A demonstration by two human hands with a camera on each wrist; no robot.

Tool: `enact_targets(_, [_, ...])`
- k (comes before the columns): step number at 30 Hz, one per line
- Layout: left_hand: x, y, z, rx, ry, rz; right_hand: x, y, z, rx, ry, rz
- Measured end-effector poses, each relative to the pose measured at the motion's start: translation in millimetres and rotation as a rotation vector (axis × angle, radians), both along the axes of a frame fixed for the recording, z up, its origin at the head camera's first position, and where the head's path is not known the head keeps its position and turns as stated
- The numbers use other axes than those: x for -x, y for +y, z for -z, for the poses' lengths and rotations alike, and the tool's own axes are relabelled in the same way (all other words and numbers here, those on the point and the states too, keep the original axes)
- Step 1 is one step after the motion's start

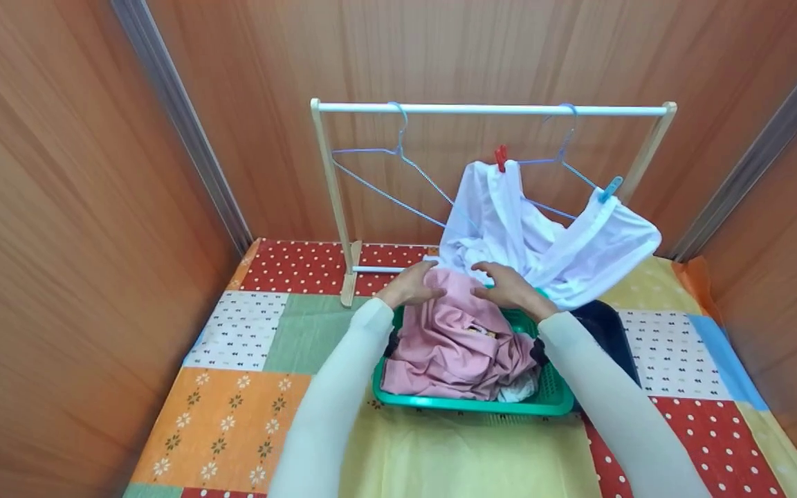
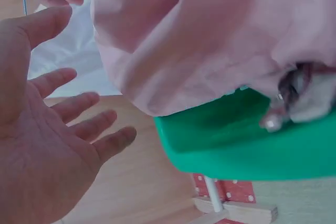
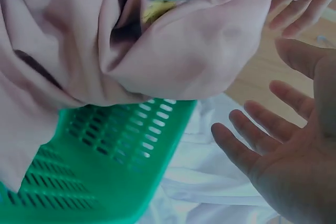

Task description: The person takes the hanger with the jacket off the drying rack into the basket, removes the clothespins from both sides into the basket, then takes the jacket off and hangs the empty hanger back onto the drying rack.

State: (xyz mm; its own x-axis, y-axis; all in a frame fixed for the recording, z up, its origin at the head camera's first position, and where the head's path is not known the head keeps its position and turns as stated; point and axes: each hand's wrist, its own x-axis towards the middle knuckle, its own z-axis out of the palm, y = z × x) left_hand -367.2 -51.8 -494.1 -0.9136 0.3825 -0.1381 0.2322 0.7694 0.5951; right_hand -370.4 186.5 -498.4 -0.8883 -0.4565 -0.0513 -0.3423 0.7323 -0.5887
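Note:
A crumpled pink garment with a printed patch lies heaped in a green plastic basket. My left hand hovers at the far left side of the heap, fingers spread and holding nothing; the left wrist view shows its palm beside the pink cloth. Across from it, my right hand is likewise spread and bare, facing the left one. Just beyond both hands a white garment hangs from a hanger, fastened by a red clothespin and a blue clothespin.
A drying rack stands behind the basket, with a second hanger at its left carrying no clothespin. A dark basket sits partly under the white garment at the right. Wooden panels enclose the patchwork cloth.

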Motion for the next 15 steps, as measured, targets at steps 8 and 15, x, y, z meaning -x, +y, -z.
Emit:
enact_targets(8, [6.3, 11.3, 17.4, -0.015, -0.068, -0.014, 4.8, -13.0, 14.9, 0.016, -0.042, -0.023])
enact_targets(15, [3.4, 13.3, 17.7, -0.007, -0.015, 0.006, -0.1, -16.1, 16.4, 0.024, -0.033, -0.023])
